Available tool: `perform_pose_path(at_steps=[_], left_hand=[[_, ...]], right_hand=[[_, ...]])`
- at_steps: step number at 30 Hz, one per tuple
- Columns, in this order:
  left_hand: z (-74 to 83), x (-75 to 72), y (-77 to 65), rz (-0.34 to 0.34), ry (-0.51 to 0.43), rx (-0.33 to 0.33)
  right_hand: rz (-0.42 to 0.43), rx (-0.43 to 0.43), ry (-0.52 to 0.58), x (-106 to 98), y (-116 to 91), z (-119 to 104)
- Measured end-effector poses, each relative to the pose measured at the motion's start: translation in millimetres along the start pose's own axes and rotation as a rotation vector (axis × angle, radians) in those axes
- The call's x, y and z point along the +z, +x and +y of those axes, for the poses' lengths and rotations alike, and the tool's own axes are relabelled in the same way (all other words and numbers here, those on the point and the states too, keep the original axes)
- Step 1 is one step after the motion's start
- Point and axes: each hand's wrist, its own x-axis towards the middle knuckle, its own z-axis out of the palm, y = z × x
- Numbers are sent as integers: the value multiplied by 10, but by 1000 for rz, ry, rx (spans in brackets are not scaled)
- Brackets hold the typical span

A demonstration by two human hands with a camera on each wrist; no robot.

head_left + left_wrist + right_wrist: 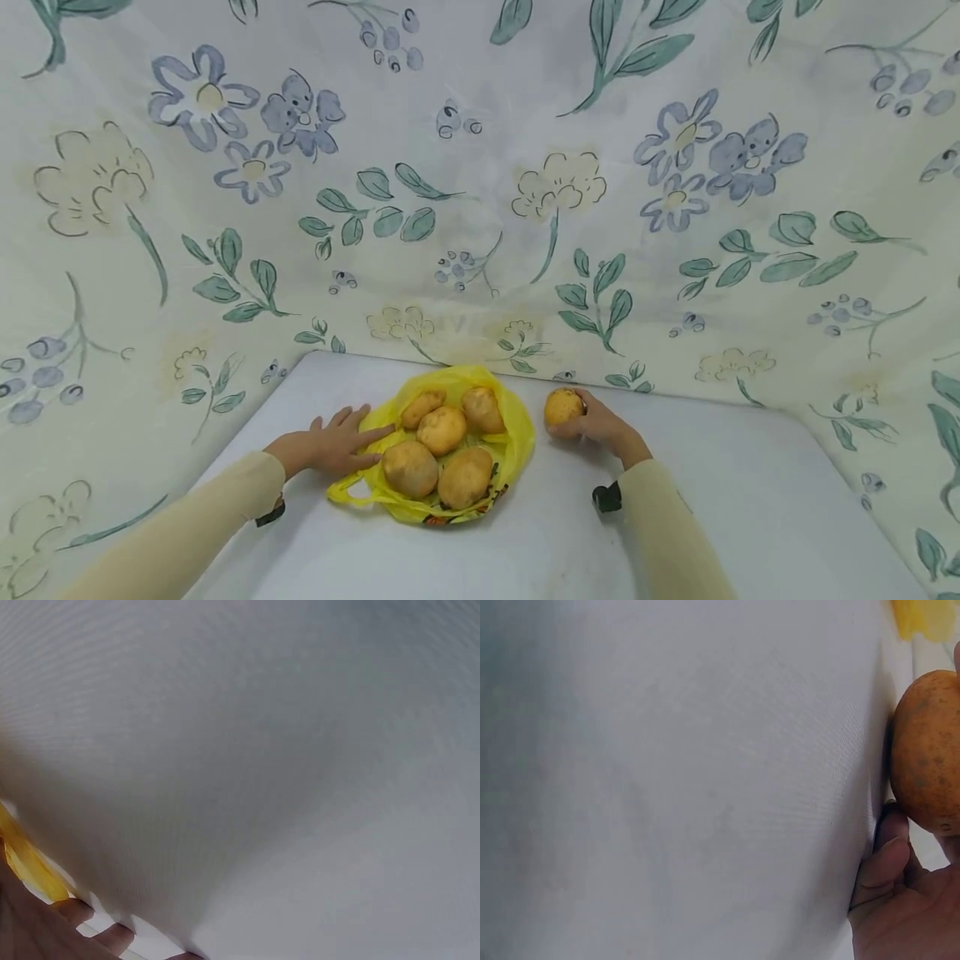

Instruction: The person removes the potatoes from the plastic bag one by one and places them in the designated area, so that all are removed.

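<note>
A yellow plastic bag lies spread on the white table, with several potatoes resting on it. My left hand is at the bag's left side, fingers spread and straight, thumb and forefinger reaching its edge. In the left wrist view, part of the bag shows beside the fingertips. To the right of the bag, my right hand grips a single potato. The right wrist view shows that potato low over the tabletop, with fingers curled near its underside.
The white table extends to both sides and in front of the bag. Floral-patterned cloth rises behind the table and along its sides. The bag's handle loop lies at its lower left.
</note>
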Motion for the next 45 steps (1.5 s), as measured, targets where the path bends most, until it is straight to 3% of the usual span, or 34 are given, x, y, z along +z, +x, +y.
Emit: perform_pose_path(at_steps=[6, 15, 36, 45], left_hand=[[9, -1, 7, -7, -9, 2], [71, 158, -41, -32, -9, -5], [35, -82, -36, -47, 11, 3], [39, -74, 1, -44, -1, -11]], right_hand=[[-12, 19, 2, -24, -20, -8], [-22, 28, -9, 47, -128, 159], [-11, -6, 1, 25, -56, -15], [-11, 7, 7, -13, -27, -15]])
